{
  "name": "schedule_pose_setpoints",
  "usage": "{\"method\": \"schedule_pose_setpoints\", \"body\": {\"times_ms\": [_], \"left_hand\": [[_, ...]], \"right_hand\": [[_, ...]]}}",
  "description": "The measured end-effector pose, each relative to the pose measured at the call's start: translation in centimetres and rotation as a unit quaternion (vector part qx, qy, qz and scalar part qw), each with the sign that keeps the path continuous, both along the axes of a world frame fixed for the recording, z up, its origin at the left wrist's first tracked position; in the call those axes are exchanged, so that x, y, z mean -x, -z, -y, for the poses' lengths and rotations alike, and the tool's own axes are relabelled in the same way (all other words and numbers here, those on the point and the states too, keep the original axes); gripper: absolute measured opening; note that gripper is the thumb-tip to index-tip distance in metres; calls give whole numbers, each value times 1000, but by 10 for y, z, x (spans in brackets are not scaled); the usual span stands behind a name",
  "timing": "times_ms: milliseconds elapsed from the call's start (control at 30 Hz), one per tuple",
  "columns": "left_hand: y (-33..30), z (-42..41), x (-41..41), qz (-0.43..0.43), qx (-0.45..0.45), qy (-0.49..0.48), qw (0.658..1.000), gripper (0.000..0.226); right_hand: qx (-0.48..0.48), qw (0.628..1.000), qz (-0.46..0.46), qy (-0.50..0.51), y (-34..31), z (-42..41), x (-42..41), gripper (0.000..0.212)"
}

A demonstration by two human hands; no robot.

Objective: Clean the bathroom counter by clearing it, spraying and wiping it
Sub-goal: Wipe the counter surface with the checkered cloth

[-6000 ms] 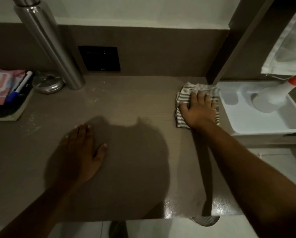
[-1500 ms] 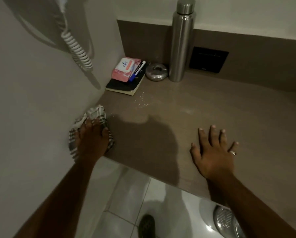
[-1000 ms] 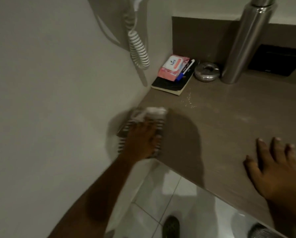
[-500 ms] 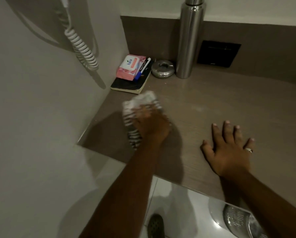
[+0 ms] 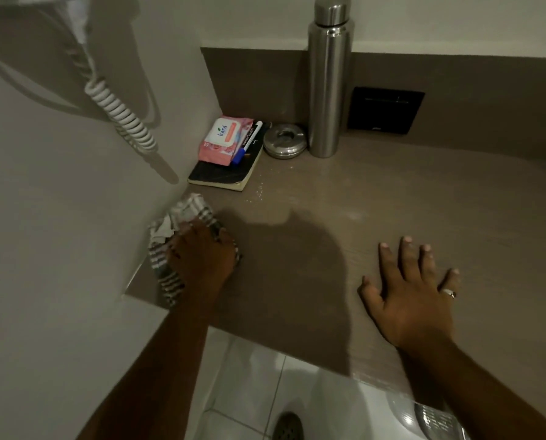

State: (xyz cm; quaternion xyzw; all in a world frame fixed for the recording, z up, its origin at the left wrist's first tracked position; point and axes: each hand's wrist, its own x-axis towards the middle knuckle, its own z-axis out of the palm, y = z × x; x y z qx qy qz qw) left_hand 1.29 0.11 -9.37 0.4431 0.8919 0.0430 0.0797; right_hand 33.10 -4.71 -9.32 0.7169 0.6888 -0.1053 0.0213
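Our left hand (image 5: 202, 258) presses the striped cloth (image 5: 183, 236) flat at the worktop's (image 5: 424, 198) left edge, against the wall, fingers curled over and bunching it. Our right hand (image 5: 414, 290) lies flat near the front edge, fingers spread wide, holding nothing. If we sweep toward the back left corner, the cloth could shove the notebook (image 5: 224, 173) or wet it, since droplets sit just beside it.

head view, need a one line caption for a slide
Left hand presses a striped cloth on the counter beside the wall; right hand rests flat.
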Motion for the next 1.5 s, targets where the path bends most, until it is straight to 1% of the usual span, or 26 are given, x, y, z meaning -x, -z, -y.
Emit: {"method": "schedule_pose_setpoints", "body": {"times_ms": [33, 100, 167, 233, 300, 367, 500, 633, 733, 833, 900, 1033, 1067, 1200, 1267, 1367, 1433, 1500], "left_hand": [[2, 1, -14, -1, -3, 36, 999, 71], [4, 7, -41, -15, -23, 149, 988, 70], [2, 3, -63, -19, -30, 263, 964, 71], [-2, -16, -73, -33, -18, 358, 933, 70], [-5, -40, -75, -41, -5, 407, 912, 69], [-8, -62, -78, -34, -4, 391, 920, 71], [-13, -99, -95, 7, 10, 296, 955, 78], [-14, -118, -96, 32, 18, 233, 972, 87], [-9, -120, -88, 20, 3, 249, 968, 93], [-11, -122, -77, 10, 26, 267, 963, 96], [-13, -116, -74, 11, 26, 263, 965, 97], [-7, -65, -86, -11, -53, 254, 966, 95], [-5, -49, -89, -5, -58, 255, 965, 95], [1, 3, -92, 10, -1, 274, 962, 97], [-2, -5, -89, 4, -9, 292, 956, 96], [-6, -55, -87, -6, -28, 315, 949, 93], [-8, -82, -86, -4, -16, 289, 957, 90], [-6, -89, -91, -6, -32, 273, 961, 88]], "right_hand": [[-1, 1000, 0, -1, 0, 0, 0, 77], [2, 1000, -1, -1, 0, -1, -1, 77], [2, 1000, -2, -1, 1, 0, -1, 77], [1, 1000, 2, -1, 1, 0, -1, 76], [2, 1000, 9, 1, 1, 0, -1, 76], [3, 1000, 12, 2, 1, -1, -1, 77], [5, 1000, 6, 2, 0, -2, 0, 79], [2, 1000, 1, 3, 0, -2, 0, 79], [-2, 1000, -5, 1, 3, -2, -2, 78], [-10, 1000, -9, -4, 6, -3, -3, 76], [-14, 1000, -8, -2, 8, -3, -4, 77], [-16, 1000, -11, 1, 9, -4, -4, 78], [-13, 1000, -12, 1, 8, -5, -4, 78], [-13, 1000, -11, 0, 5, -3, -3, 78], [-11, 1000, -10, 0, 3, -3, -3, 78], [-8, 1000, -8, 1, 4, -3, -1, 78], [-15, 1000, -9, 1, 4, -2, 2, 77], [-18, 1000, -8, 6, 4, -3, -1, 76]]}}
